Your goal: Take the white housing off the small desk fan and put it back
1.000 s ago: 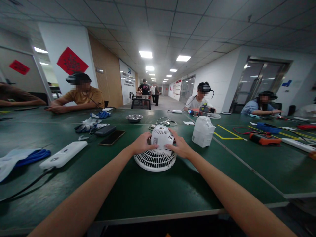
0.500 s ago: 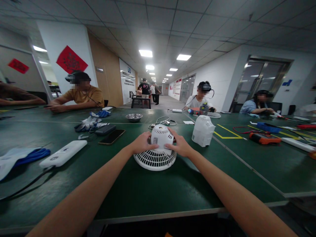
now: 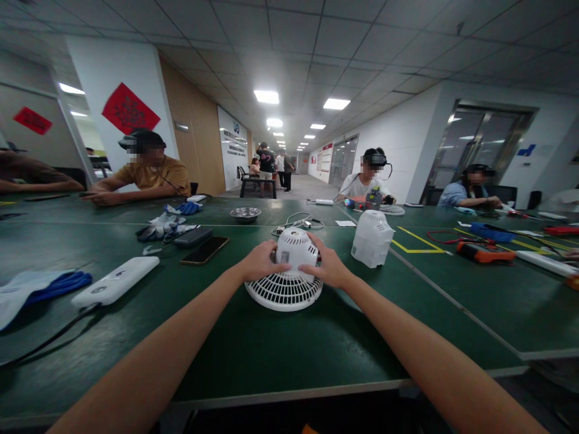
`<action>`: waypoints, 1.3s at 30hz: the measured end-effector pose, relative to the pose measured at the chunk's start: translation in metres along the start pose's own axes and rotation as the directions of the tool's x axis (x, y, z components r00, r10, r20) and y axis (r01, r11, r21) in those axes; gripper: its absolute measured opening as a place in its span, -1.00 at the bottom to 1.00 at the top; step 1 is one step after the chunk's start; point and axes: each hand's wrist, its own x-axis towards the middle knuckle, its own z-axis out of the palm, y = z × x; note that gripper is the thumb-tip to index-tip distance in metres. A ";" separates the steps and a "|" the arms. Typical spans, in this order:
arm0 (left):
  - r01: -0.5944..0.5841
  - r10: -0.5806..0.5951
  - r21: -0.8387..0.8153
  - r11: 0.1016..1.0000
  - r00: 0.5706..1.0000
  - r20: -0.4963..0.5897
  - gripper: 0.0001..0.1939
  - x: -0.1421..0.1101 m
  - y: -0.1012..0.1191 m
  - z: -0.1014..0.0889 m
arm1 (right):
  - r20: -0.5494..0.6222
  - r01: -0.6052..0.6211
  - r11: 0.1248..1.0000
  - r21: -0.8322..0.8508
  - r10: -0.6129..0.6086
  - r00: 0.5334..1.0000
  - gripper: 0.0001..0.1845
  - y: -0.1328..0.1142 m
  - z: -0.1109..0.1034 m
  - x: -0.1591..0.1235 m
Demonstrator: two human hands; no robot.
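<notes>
Head | fan [image 3: 296,250]: axis upright, grille [image 3: 284,295] down | 2 hands [image 3: 261,260] [image 3: 332,267] clasping housing [image 3: 296,246]

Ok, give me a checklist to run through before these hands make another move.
1. Left hand gripping the housing: ok.
2. Right hand gripping its opposite side: ok.
3. Grille resting on the table: ok.
4. Shell upright, apart from both hands: ok.
5. Cable free of the housing: cannot tell; it lies behind.
6. Housing fastened to the grille: cannot tell.
</notes>
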 end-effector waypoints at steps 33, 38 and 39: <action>-0.130 0.141 -0.258 0.957 0.990 0.021 0.15 -0.017 0.034 -0.001 | 0.126 0.021 1.000 0.012 -0.022 0.992 -0.02 -0.007 -0.007 -0.005; -0.160 0.157 -0.120 0.980 0.987 -0.037 0.24 -0.013 0.029 0.006 | 0.139 -0.012 0.999 0.034 0.008 0.990 0.02 -0.006 -0.006 -0.004; -0.165 0.161 -0.108 0.980 0.986 -0.047 0.23 -0.011 0.027 0.007 | 0.140 -0.014 0.999 0.034 0.009 0.990 0.03 -0.006 -0.006 -0.004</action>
